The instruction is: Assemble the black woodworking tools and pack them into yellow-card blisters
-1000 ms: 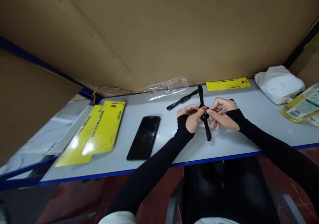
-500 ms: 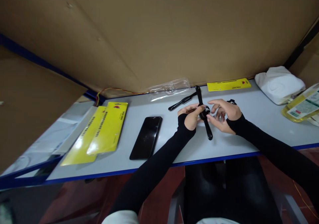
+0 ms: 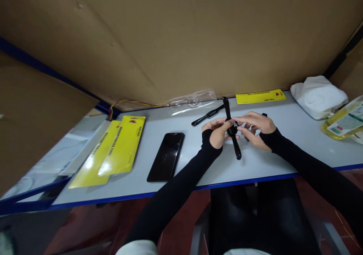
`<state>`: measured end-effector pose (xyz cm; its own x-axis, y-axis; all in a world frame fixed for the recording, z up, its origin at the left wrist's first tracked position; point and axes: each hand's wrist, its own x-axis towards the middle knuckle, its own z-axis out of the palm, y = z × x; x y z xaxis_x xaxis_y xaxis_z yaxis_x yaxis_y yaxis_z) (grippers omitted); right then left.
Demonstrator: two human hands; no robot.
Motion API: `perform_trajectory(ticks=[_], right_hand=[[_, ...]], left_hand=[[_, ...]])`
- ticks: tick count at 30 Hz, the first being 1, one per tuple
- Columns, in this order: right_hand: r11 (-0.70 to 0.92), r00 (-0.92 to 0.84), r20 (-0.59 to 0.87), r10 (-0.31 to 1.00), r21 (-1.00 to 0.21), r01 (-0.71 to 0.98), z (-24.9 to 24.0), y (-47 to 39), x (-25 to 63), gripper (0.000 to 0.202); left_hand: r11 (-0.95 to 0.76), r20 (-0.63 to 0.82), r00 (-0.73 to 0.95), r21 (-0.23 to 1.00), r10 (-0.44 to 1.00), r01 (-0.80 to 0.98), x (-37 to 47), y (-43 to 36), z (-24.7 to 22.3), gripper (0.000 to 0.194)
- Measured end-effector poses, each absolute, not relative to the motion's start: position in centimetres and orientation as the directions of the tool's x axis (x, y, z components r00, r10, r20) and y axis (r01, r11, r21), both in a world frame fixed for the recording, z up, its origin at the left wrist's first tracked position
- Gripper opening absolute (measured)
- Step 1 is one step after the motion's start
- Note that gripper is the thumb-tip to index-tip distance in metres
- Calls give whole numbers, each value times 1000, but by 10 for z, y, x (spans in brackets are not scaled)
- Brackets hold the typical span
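My left hand point(image 3: 217, 133) is closed around the middle of a black two-handled tool point(image 3: 236, 148), its thumb on top. The tool stands nearly lengthwise, one handle toward the back wall and one toward me. At the right side of its centre, the thumb and fingers of my right hand point(image 3: 259, 128) pinch at a small shiny metal part point(image 3: 235, 124). Beyond my left hand lies a second black two-handled tool point(image 3: 211, 113). A small black piece point(image 3: 264, 115) shows partly behind my right hand.
A black phone point(image 3: 166, 157) lies left of my hands. Yellow cards point(image 3: 124, 145) overlap farther left; another yellow card point(image 3: 261, 96) lies at the back. Clear plastic packaging point(image 3: 194, 101) rests by the wall. At right are a white bundle point(image 3: 317, 96) and a yellow-liquid bottle point(image 3: 342, 122).
My right hand's fingers have drawn together and moved left onto the small metal part. My left hand and the tool have hardly moved.
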<state>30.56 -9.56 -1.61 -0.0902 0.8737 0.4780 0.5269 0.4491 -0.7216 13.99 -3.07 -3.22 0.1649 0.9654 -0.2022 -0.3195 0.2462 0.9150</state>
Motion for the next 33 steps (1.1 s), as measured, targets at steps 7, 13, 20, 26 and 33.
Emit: perform_trajectory(ticks=[7, 13, 20, 26, 33], right_hand=[[416, -52, 457, 888, -749, 516, -24, -84, 309, 43], [505, -116, 541, 833, -659, 558, -24, -89, 304, 40], [536, -82, 599, 797, -637, 554, -16, -96, 303, 12], [584, -159, 612, 775, -598, 548, -19, -98, 302, 8], [578, -101, 723, 684, -452, 680, -21, -94, 305, 42]], left_hand=[[285, -240, 177, 907, 955, -311, 142, -39, -21, 46], [256, -226, 140, 933, 964, -254, 141, -39, -12, 39], [286, -248, 155, 906, 956, -312, 141, -38, -11, 42], [273, -248, 121, 919, 961, -284, 141, -39, -10, 42], [274, -247, 126, 909, 961, -314, 143, -40, -10, 38]])
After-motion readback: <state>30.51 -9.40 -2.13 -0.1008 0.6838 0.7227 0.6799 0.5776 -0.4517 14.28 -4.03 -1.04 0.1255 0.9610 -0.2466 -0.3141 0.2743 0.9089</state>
